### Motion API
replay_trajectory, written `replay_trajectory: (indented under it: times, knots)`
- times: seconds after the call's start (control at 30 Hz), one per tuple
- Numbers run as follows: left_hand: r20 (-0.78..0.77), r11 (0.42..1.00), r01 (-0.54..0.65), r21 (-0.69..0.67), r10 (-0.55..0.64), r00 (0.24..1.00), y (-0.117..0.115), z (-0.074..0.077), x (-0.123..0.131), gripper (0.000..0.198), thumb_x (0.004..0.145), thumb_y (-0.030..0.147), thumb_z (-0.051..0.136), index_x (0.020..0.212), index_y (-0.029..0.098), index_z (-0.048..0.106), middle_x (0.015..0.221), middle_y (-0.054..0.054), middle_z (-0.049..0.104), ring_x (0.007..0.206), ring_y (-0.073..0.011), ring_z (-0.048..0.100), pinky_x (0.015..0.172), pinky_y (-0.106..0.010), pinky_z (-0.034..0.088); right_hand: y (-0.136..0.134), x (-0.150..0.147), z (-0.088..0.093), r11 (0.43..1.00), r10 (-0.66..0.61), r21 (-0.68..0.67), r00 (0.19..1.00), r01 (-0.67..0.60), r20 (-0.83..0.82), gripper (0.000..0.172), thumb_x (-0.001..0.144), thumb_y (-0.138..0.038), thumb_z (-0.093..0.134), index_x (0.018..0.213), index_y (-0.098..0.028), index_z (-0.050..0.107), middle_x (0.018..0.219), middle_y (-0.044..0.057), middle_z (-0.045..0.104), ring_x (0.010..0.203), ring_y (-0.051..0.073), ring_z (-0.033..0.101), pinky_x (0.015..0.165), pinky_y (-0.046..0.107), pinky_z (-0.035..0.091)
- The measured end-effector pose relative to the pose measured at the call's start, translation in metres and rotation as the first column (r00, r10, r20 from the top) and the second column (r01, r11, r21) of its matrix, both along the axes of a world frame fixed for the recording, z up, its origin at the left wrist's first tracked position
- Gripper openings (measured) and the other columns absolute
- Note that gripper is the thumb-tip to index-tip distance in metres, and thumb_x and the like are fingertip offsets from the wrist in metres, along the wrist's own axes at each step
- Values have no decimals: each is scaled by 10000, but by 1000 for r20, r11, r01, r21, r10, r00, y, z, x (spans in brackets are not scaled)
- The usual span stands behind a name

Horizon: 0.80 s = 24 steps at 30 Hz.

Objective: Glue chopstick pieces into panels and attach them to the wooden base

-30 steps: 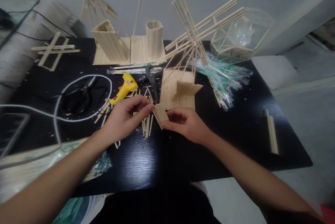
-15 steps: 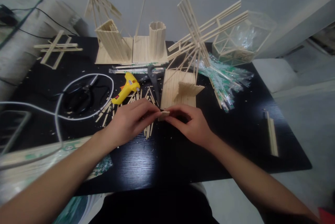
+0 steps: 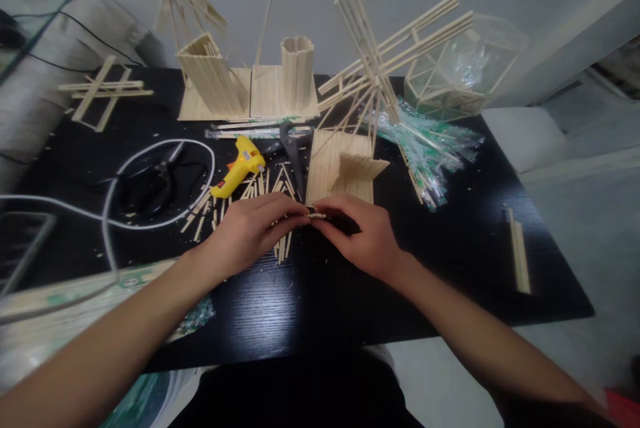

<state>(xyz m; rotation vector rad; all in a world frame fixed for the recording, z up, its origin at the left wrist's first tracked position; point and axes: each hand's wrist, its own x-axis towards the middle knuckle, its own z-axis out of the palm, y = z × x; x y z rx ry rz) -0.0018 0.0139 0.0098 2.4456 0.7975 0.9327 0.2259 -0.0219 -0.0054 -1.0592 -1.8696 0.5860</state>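
Between my fingertips is a small row of short wooden sticks, seen nearly end-on. My left hand pinches its left side, and my right hand pinches the right side. Most of the piece is hidden by my fingers. Just beyond my hands lies a flat stick panel with a small upright stick wall on it. Loose cut sticks are scattered beside and under my left hand. A yellow glue gun and dark-handled pliers rest behind that hand.
Stick towers on square bases stand at the back. A windmill-like stick frame leans at back right, by plastic-wrapped stick bundles. A white cable loops at left. Several sticks lie at the right.
The small stick piece has tilted, so its broad face no longer shows and its edge of stick ends faces me. Both hands stay in nearly the same place.
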Motion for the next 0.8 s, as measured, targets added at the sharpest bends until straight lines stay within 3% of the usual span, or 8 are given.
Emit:
replay_trajectory:
  times: [0.23, 0.57, 0.8]
  knots:
    - [-4, 999, -43, 24, 43, 999, 0, 0, 2, 64, 978, 195, 690, 1017, 148, 707, 884, -24, 760, 766, -107, 719, 728, -199, 562, 2, -1, -5, 996, 18, 87, 1000, -17, -8, 190, 967, -118, 691, 1098, -242, 749, 1021, 13, 817, 914, 148, 784, 862, 283, 643]
    - [-32, 1000, -21, -3, 21, 999, 1, 1, -3, 77, 980, 216, 693, 1034, 166, 716, 884, -5, 767, 764, -96, 725, 732, -189, 557, 3, 1, -5, 995, 25, 93, 999, -28, 29, 203, 969, -155, 699, 1109, -283, 773, 1029, -5, 824, 895, 157, 793, 843, 295, 665]
    - [-35, 999, -34, 11, 34, 999, 2, 0, -1, 91, 989, 245, 682, 1022, 172, 725, 871, -7, 777, 742, -107, 734, 714, -195, 560, 3, 0, -5, 992, 40, 123, 999, -42, 17, 183, 947, -115, 719, 1083, -229, 761, 1007, 16, 819, 903, 145, 786, 854, 258, 645]
